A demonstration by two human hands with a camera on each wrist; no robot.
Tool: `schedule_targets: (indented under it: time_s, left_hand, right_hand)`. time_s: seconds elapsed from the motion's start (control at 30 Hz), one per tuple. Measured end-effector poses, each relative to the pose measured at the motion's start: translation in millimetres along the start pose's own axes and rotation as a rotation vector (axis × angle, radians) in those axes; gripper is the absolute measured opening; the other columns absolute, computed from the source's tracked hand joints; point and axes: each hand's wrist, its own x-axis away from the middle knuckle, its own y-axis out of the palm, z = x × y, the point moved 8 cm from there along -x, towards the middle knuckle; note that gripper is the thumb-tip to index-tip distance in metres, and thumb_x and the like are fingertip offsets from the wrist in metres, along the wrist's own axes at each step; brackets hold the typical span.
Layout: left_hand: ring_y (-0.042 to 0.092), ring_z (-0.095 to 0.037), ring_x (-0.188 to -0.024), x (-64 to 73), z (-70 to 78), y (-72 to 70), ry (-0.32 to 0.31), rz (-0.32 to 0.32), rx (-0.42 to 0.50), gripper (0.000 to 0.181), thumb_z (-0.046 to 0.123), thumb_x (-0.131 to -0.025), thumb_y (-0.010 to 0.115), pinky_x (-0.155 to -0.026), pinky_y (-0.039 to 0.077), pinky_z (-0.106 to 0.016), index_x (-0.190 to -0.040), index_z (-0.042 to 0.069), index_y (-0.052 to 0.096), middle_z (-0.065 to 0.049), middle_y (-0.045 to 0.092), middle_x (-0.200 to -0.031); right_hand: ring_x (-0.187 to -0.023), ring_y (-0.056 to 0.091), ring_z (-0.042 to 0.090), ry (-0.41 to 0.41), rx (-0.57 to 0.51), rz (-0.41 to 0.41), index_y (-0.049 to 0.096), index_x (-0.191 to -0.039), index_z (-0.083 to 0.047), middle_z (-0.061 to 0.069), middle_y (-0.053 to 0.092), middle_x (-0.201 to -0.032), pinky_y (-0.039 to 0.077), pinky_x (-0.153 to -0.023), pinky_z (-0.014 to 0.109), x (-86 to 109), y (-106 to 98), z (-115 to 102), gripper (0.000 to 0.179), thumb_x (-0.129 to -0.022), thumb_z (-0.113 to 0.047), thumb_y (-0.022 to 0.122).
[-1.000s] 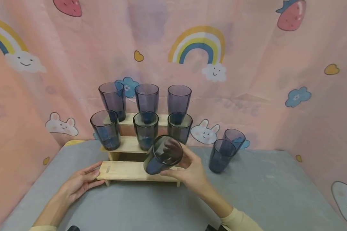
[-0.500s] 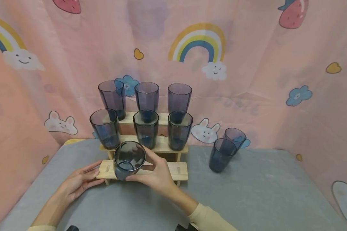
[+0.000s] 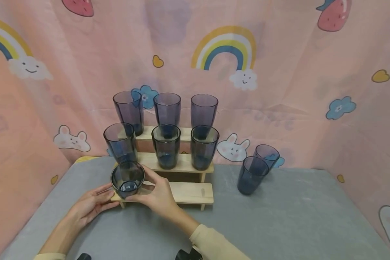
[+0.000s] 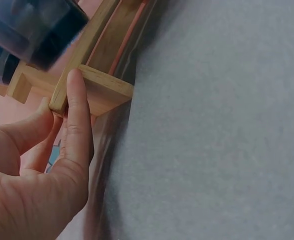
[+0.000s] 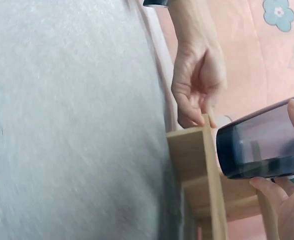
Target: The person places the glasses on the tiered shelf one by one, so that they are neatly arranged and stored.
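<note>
A smoky blue-purple drinking glass [image 3: 128,180] is gripped in my right hand [image 3: 160,193], thumb on the near side and fingers round the far side. In the right wrist view the glass [image 5: 267,142] is tilted, its thick base close over the lowest step's board [image 5: 212,175]. My left hand [image 3: 92,206] pinches the left end of the three-step wooden rack [image 3: 191,193], thumb on the top edge. The left wrist view shows this pinch, with fingers [image 4: 77,115] along the board's end. Three glasses [image 3: 167,148] line the middle step, and three more [image 3: 204,110] stand on the top one.
Two similar glasses, a nearer one [image 3: 251,177] and one behind it [image 3: 269,155], stand right of the rack on the grey cloth-covered table [image 3: 279,216]. A pink patterned curtain [image 3: 295,72] hangs close behind and along both sides.
My right hand has carried the glass leftward along the lowest step, from its right half to its left end. My left hand keeps its place on the rack.
</note>
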Motion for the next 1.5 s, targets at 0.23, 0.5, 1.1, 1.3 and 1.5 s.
schedule_targets:
  time_s: [0.23, 0.5, 1.1, 1.3, 1.5]
  left_hand:
    - [0.063, -0.008, -0.102, 0.0, -1.2, 1.6, 0.007, -0.011, -0.007, 0.071, -0.002, -0.103, 0.044, -0.095, 0.054, -0.038, -0.152, -0.008, -0.008, -0.027, 0.041, -0.141]
    - [0.064, -0.01, -0.103, -0.3, 0.5, -0.8, 0.011, -0.005, 0.018, 0.077, 0.0, -0.101, 0.05, -0.097, 0.053, -0.041, -0.151, -0.011, -0.008, 0.002, 0.06, -0.115]
    - [0.064, -0.008, -0.105, -2.8, 5.2, 5.5, 0.045, -0.048, -0.004, 0.071, 0.001, -0.103, 0.046, -0.093, 0.055, -0.037, -0.152, -0.01, -0.004, 0.006, 0.064, -0.113]
    - [0.063, -0.007, -0.104, -3.0, 2.5, 2.7, 0.034, -0.014, -0.026, 0.07, 0.001, -0.103, 0.046, -0.094, 0.055, -0.038, -0.152, -0.009, -0.002, 0.006, 0.063, -0.112]
    - [0.063, -0.006, -0.104, 0.2, 0.4, -1.1, 0.028, 0.004, -0.05, 0.069, -0.001, -0.102, 0.044, -0.094, 0.055, -0.039, -0.152, -0.009, -0.002, 0.005, 0.062, -0.115]
  right_hand:
    - [-0.112, 0.063, 0.014, 0.041, -0.08, -0.003, 0.05, -0.144, -0.019, 0.011, 0.064, -0.123, 0.055, -0.092, 0.028, -1.7, 7, 7, 0.084, -0.071, 0.006, 0.084]
    - [-0.112, 0.06, 0.011, -0.017, 0.08, -0.017, 0.045, -0.147, -0.014, 0.006, 0.058, -0.125, 0.055, -0.089, 0.023, -9.0, 13, 4, 0.083, -0.075, -0.005, 0.085]
    - [-0.112, 0.06, 0.009, 0.024, 0.091, 0.05, 0.053, -0.139, -0.011, 0.005, 0.056, -0.127, 0.055, -0.09, 0.022, -10.7, 16, 11, 0.072, -0.076, -0.01, 0.086]
    - [-0.112, 0.059, 0.007, 0.047, 0.106, 0.046, 0.054, -0.138, -0.011, 0.002, 0.057, -0.126, 0.054, -0.093, 0.024, -10.6, 17, 11, 0.069, -0.076, -0.012, 0.086]
    - [-0.119, 0.054, 0.008, 0.078, 0.18, 0.007, 0.05, -0.142, -0.012, -0.001, 0.056, -0.129, 0.05, -0.1, 0.027, -10.0, 16, 7, 0.07, -0.08, -0.019, 0.083]
